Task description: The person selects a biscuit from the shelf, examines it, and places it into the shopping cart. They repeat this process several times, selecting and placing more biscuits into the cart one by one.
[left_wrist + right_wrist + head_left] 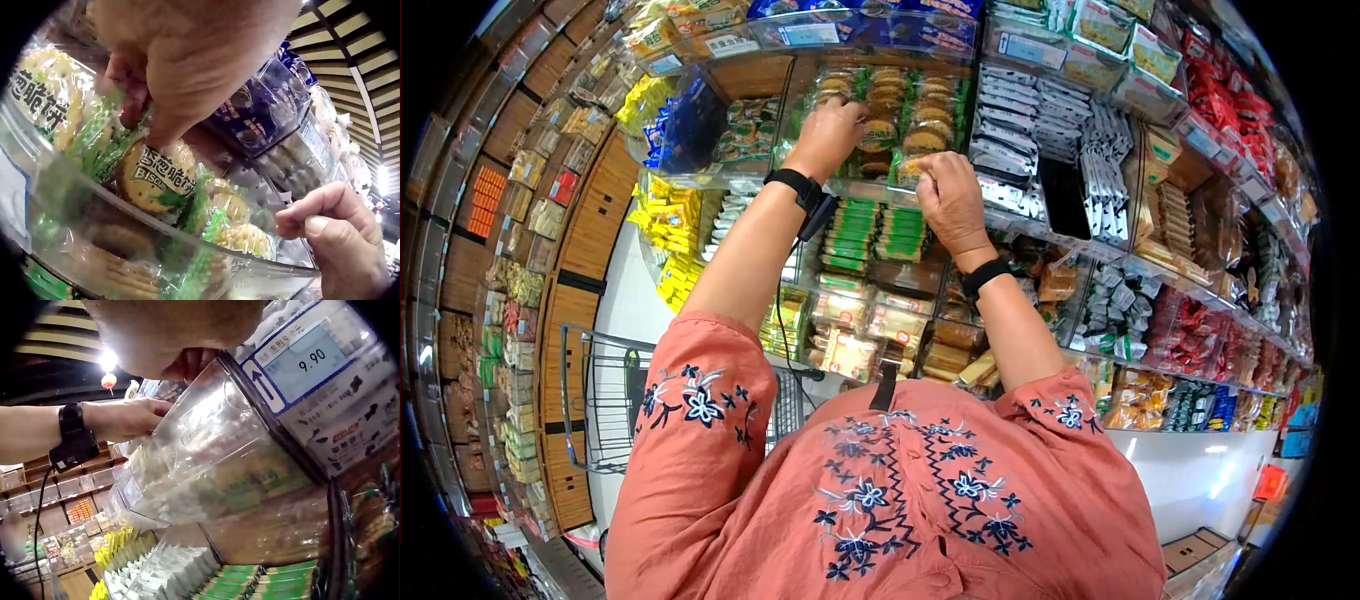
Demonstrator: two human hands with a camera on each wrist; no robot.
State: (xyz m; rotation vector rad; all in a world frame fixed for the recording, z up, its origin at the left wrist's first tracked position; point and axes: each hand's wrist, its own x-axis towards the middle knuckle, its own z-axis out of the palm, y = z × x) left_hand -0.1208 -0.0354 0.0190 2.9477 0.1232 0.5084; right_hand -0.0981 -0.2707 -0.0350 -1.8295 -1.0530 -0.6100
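Observation:
My left hand (832, 135) reaches into a clear bin of round biscuits in see-through wrappers with green print. In the left wrist view, its thumb and bent fingers (128, 87) pinch at the top of a biscuit packet (159, 178), which stands in a row with others. My right hand (952, 205) is over the bin's front right corner, its fingers loosely bent. A biscuit packet (247, 240) lies beside its fingertips, and nothing shows between thumb and forefinger. The bin's clear front wall (156, 225) stands before the packets.
A black phone (1064, 198) lies on the white packets (1005, 130) in the bin to the right. Green-wrapped packs (855, 235) fill a lower bin. A shopping cart (600, 400) stands at the left. A price card (309, 359) reads 9.90.

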